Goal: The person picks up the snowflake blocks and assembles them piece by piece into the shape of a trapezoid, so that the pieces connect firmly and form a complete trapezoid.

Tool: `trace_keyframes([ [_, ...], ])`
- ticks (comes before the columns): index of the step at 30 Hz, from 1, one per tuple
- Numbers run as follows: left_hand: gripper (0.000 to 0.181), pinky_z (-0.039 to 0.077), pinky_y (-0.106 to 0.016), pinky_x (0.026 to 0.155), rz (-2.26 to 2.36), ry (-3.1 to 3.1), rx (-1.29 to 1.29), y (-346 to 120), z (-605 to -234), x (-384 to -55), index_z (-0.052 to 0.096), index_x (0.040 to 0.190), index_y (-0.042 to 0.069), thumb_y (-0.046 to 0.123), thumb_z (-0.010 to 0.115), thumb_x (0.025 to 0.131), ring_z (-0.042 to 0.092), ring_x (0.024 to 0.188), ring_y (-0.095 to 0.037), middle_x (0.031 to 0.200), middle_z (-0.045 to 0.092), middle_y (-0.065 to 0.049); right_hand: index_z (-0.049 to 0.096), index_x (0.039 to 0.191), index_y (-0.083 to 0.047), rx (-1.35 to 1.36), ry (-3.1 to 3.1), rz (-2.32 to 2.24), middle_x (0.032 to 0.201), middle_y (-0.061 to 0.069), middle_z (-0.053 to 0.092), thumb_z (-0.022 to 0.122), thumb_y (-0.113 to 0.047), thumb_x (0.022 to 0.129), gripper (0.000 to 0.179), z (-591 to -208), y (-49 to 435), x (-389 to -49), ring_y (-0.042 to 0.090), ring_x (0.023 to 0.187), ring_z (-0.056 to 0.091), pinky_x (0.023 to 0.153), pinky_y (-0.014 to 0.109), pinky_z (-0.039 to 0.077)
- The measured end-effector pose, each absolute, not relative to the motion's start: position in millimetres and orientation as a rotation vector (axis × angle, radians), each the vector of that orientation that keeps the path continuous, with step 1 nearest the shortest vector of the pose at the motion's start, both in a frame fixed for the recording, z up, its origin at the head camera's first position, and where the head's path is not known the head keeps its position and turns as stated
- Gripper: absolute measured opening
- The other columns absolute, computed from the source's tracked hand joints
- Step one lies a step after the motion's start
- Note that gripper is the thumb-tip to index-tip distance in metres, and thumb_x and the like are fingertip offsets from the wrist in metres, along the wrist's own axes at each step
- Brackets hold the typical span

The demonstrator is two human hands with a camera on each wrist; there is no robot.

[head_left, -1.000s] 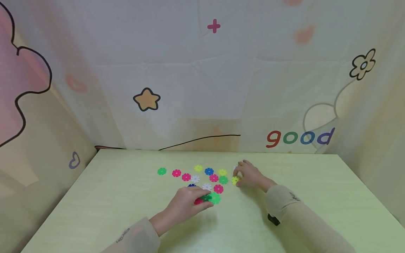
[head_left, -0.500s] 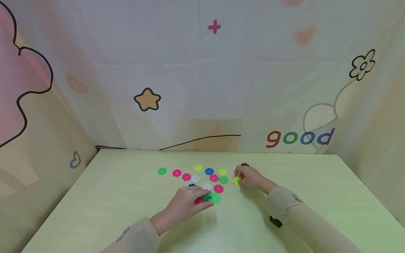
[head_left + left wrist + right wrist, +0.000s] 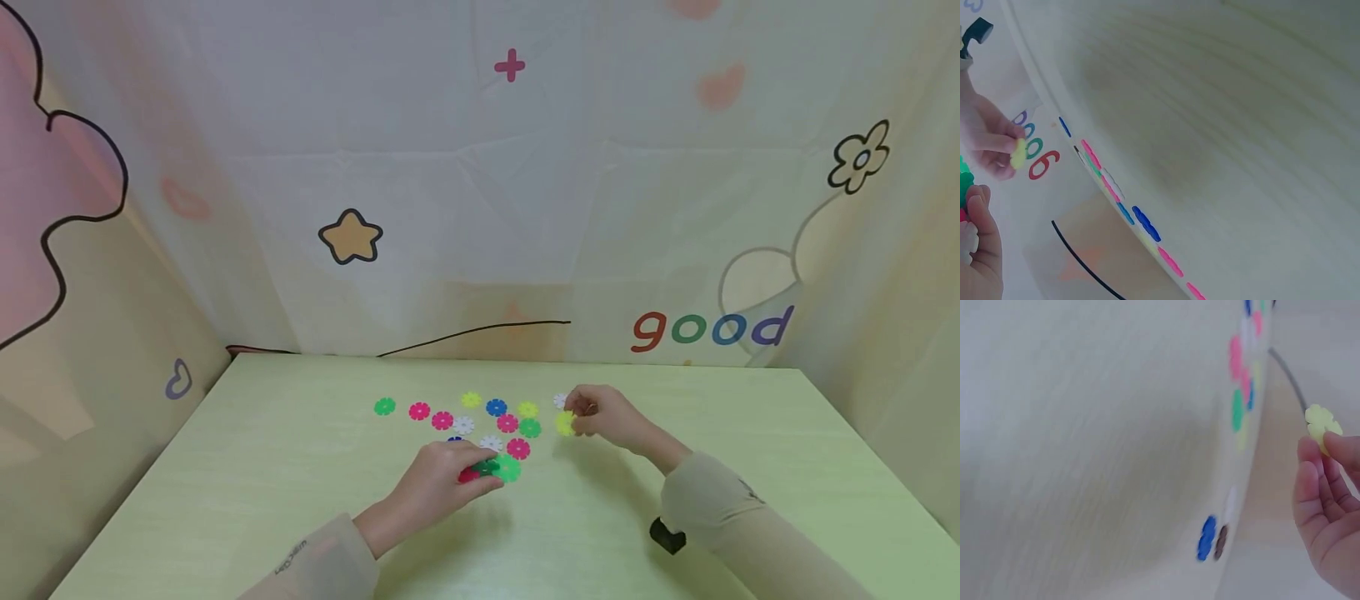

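In the head view my left hand [image 3: 431, 496] grips a small group of plastic snowflake discs, with a bright green disc [image 3: 509, 468] sticking out past the fingertips and a red disc [image 3: 468, 476] showing near the palm. The left wrist view adds a white disc [image 3: 968, 241] in that group. My right hand [image 3: 611, 417] pinches a yellow snowflake disc [image 3: 1319, 420] between thumb and fingers, raised off the table. Close behind the right hand's fingers lies a white disc [image 3: 559, 401].
Loose discs spread over the table [image 3: 300, 467] in the middle, among them a green disc [image 3: 385, 407] at the left, a blue disc [image 3: 496, 407] and a pink disc [image 3: 518, 448]. The right wrist view shows a brown disc [image 3: 1221, 542] beside another blue disc [image 3: 1207, 538]. A printed curtain [image 3: 420, 200] stands behind.
My right hand has pinched the yellow disc and lifted it slightly, shifting right. The brown disc, seen half a second ago, is hidden behind that hand in the head view. My left hand stays put.
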State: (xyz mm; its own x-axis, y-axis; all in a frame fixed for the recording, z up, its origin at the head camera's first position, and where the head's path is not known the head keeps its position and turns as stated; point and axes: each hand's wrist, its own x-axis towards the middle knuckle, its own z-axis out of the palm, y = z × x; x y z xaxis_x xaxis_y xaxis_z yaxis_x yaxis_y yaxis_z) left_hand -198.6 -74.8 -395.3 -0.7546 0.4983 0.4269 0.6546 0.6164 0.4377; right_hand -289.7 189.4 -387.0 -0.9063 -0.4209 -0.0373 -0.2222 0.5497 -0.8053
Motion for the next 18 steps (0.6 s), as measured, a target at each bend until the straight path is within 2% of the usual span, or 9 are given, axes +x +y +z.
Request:
trace_keyframes([
  [4, 0.032, 0.04, -0.008, 0.055, -0.87, -2.562, -0.941, -74, -395, -199, 0.067, 0.102, 0.011, 0.029, 0.069, 0.075, 0.056, 0.069, -0.003, 0.086, 0.068, 0.001, 0.054, 0.096, 0.001, -0.576, 2.469, -1.384, 0.082, 0.01, 0.053, 0.061, -0.005, 0.08, 0.018, -377, 185, -271, 0.022, 0.074, 0.056, 0.071, 0.038, 0.05],
  [13, 0.034, 0.041, -0.011, 0.058, -0.92, -2.585, -0.923, -72, -395, -200, 0.067, 0.103, 0.011, 0.033, 0.067, 0.076, 0.056, 0.071, -0.004, 0.087, 0.068, 0.002, 0.055, 0.095, 0.004, -0.734, 2.328, -1.48, 0.086, 0.014, 0.055, 0.062, -0.006, 0.08, 0.019, -365, 170, -235, 0.026, 0.074, 0.059, 0.066, 0.025, 0.051],
  [18, 0.034, 0.042, -0.012, 0.059, -0.929, -2.597, -0.933, -71, -393, -199, 0.067, 0.103, 0.011, 0.033, 0.067, 0.076, 0.057, 0.073, -0.006, 0.088, 0.068, 0.001, 0.056, 0.092, 0.004, -0.798, 2.307, -1.487, 0.085, 0.017, 0.056, 0.061, -0.004, 0.08, 0.016, -363, 163, -222, 0.019, 0.07, 0.06, 0.064, 0.024, 0.051],
])
